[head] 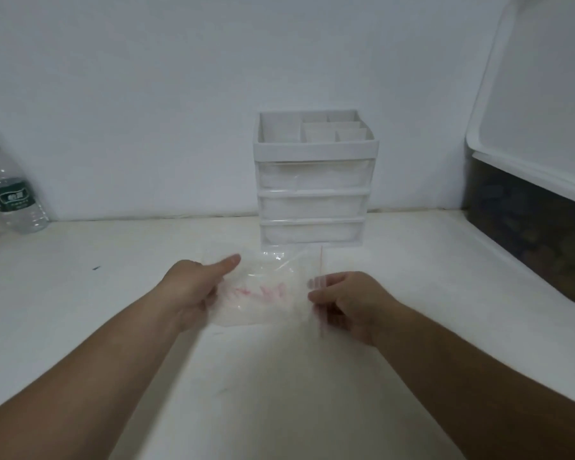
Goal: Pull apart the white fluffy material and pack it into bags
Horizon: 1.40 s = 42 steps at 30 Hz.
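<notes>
Clamped on the clear bag (263,287) from both sides: left grip (193,290) with thumb over the top and fingers beneath, right grip (344,302) curled on the red-striped edge, blurred. Between the grips, inside the film, the white fluffy material (263,312). Could puff out if squeezed before sealing; could slip from the right grip, slick film, onto the surface (80,310) below.

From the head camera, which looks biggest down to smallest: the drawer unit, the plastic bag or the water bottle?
1. Drawer unit.
2. Plastic bag, though it is nearest the camera, which flatters it.
3. Water bottle, farther off at the frame edge.
</notes>
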Each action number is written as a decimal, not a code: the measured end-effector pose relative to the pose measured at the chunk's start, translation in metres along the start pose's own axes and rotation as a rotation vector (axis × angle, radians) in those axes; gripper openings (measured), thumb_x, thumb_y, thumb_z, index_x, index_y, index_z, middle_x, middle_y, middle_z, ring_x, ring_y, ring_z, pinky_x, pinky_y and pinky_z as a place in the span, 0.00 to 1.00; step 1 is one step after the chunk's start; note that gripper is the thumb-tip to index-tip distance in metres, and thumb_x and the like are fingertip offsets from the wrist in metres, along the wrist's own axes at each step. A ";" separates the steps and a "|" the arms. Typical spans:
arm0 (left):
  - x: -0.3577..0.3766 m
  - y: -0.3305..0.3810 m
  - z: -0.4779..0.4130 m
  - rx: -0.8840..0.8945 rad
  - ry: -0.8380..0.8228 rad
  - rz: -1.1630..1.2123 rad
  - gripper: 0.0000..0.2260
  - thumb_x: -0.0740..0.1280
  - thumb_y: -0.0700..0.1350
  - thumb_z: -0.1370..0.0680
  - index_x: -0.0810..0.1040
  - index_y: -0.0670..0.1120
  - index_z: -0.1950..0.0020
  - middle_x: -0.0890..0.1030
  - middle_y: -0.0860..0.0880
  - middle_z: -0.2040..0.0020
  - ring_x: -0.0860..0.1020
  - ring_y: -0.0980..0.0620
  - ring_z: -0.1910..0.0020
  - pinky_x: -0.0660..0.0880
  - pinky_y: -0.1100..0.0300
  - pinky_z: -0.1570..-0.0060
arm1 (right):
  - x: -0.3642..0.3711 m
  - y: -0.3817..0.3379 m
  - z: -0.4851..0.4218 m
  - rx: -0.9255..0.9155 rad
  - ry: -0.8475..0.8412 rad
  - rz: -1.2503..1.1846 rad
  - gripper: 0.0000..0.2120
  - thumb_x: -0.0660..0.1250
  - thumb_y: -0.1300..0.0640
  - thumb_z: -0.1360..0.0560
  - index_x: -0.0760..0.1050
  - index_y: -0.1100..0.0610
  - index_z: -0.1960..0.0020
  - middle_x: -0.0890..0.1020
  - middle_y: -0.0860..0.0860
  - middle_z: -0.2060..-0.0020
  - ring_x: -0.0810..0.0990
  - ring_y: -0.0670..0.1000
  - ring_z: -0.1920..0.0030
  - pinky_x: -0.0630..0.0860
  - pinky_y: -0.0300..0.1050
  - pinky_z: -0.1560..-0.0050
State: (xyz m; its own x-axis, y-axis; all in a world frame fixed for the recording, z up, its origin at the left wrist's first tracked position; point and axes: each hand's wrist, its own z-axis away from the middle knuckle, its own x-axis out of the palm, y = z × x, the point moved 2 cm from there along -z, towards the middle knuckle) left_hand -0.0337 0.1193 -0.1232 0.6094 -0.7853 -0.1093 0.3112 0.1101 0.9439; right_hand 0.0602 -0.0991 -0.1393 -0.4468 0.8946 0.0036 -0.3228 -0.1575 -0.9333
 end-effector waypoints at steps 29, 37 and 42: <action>0.389 -0.137 0.359 0.571 -1.166 -0.620 0.16 0.68 0.40 0.29 0.70 0.49 0.43 0.80 0.47 0.50 0.82 0.43 0.51 0.81 0.49 0.51 | -0.370 0.260 0.398 0.067 1.144 -0.462 0.02 0.66 0.66 0.24 0.78 0.63 0.55 0.80 0.59 0.65 0.80 0.54 0.71 0.80 0.45 0.70; 0.436 -0.253 0.314 0.134 -0.992 -0.831 0.23 0.68 0.40 0.23 0.68 0.36 0.30 0.77 0.37 0.36 0.78 0.38 0.39 0.74 0.55 0.51 | -0.374 0.409 0.370 0.320 1.077 -0.729 0.07 0.64 0.69 0.23 0.77 0.67 0.46 0.84 0.63 0.57 0.83 0.58 0.65 0.81 0.47 0.69; 0.434 -0.277 0.292 0.003 -1.013 -0.836 0.26 0.66 0.43 0.21 0.61 0.43 0.25 0.73 0.42 0.36 0.75 0.45 0.46 0.72 0.56 0.54 | -0.357 0.464 0.322 0.469 1.165 -0.737 0.03 0.65 0.70 0.23 0.76 0.69 0.55 0.80 0.64 0.65 0.80 0.57 0.70 0.80 0.45 0.73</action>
State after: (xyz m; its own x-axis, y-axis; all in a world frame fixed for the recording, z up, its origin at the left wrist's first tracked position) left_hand -0.0682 -0.4305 -0.3412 -0.5800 -0.7215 -0.3782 0.3233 -0.6300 0.7061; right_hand -0.1992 -0.6263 -0.4583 0.7801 0.6205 -0.0801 -0.5141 0.5627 -0.6474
